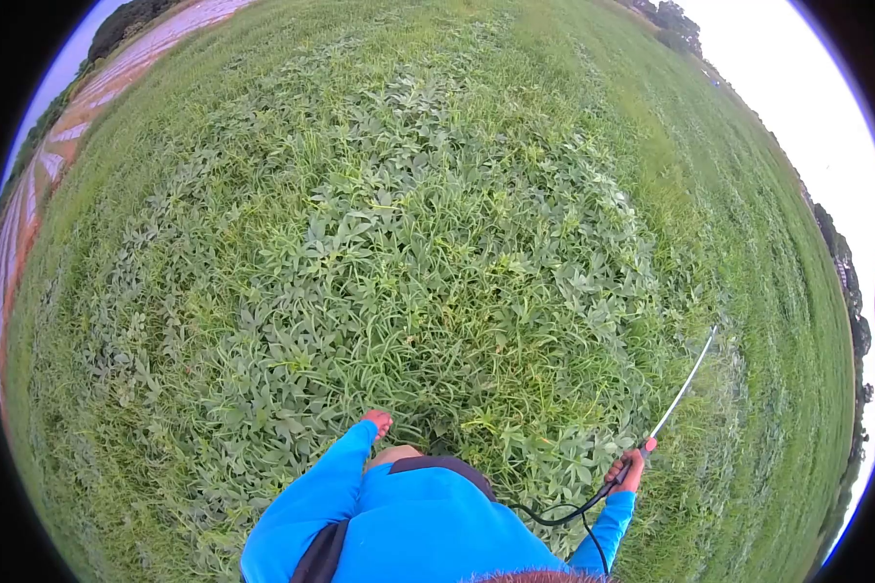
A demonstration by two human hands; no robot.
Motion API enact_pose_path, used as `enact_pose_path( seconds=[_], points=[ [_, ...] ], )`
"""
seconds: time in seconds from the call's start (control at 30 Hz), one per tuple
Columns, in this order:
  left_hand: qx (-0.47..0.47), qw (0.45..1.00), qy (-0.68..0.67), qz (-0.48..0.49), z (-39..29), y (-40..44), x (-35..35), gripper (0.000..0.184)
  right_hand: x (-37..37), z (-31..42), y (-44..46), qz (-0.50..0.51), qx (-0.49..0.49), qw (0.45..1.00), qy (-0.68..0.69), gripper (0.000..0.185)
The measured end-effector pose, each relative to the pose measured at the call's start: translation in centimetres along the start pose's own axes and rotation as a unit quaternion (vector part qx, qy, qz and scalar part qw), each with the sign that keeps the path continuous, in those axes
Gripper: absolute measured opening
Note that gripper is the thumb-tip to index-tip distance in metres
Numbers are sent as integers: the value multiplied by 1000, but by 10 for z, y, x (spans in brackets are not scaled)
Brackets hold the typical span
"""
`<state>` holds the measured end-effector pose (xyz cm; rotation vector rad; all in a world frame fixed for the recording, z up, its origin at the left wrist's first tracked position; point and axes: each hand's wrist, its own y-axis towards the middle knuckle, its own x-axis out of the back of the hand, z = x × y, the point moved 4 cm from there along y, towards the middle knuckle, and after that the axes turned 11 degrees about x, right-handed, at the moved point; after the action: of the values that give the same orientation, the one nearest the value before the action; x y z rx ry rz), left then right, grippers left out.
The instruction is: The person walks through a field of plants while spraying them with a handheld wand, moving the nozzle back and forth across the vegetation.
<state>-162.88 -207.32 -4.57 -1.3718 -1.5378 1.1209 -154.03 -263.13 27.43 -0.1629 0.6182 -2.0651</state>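
Note:
My right hand (631, 470) is closed round the dark handle of a sprayer wand (683, 389). The wand's thin silver tube slants up and to the right over the plants, and a faint pale mist shows near its tip. From the handle a black hose (564, 518) loops back toward my body. In front of my waist, on the left, my left hand (379, 422) hangs with its fingers curled in; no object shows in it. Below both hands grow leafy green crop plants (335, 233) mixed with tall grass (437, 311).
Green rows run into the distance on the right, with trees (673, 24) along the horizon. At the far left lies bare reddish soil with pale strips (31, 199). A dark strap (321, 554) crosses my blue sleeve side.

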Motion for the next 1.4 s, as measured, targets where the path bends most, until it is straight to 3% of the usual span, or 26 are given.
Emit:
enact_pose_path(
  seconds=[0.2, 0.3, 0.47, 0.57, 0.67, 0.77, 0.83, 0.87, 0.93, 0.97, 1.0, 1.07, 1.2, 1.27, 1.33, 1.4],
  points=[
    [9, 999, -10, -30, -41, 1, 16, 12, -122, -21, -8, 159, -121, 980, 22, 23],
    [9, 1000, -14, 4, -38, -5, 22, 10, -174, -43, -5, 280, -225, 932, 43, 18],
    [59, 998, -24, -16, 1, 9, 34, 11, -262, -59, -27, 417, -325, 849, 21, 14],
    [104, 993, -50, 27, 41, 45, 47, 12, -308, -63, -42, 454, -349, 820, -3, 16],
    [41, 998, -39, -14, 60, 65, 59, 23, -353, -76, -53, 504, -378, 776, -27, 12],
    [-79, 962, 252, -68, 30, 31, 59, 24, -403, -80, -69, 573, -435, 694, 0, 12],
    [-158, 880, 436, -105, 1, 21, 59, 25, -438, -86, -74, 594, -466, 656, 12, 12],
    [-156, 879, 437, -109, -10, 22, 61, 25, -456, -88, -75, 618, -459, 638, 12, 13],
    [-87, 928, 353, -80, -22, 30, 66, 25, -492, -92, -76, 636, -482, 602, 29, 13],
    [-82, 927, 355, -84, -30, 31, 67, 25, -511, -92, -76, 661, -466, 587, 21, 12],
    [0, 975, 212, -67, -37, 35, 68, 24, -528, -89, -75, 664, -466, 585, 24, 12],
    [157, 983, -86, -27, -54, 43, 76, 22, -559, -82, -73, 690, -474, 545, 43, 12],
    [85, 989, -121, 4, -113, 67, 86, 20, -596, -71, -48, 693, -444, 566, 43, 12],
    [100, 992, -67, -35, -154, 64, 85, 19, -601, -59, -34, 681, -437, 587, 32, 12],
    [48, 995, -82, -32, -180, 73, 82, 20, -602, -46, -16, 661, -395, 638, 16, 13],
    [37, 996, -71, -27, -205, 84, 74, 19, -597, -33, -1, 647, -394, 653, 12, 13]
  ],
)
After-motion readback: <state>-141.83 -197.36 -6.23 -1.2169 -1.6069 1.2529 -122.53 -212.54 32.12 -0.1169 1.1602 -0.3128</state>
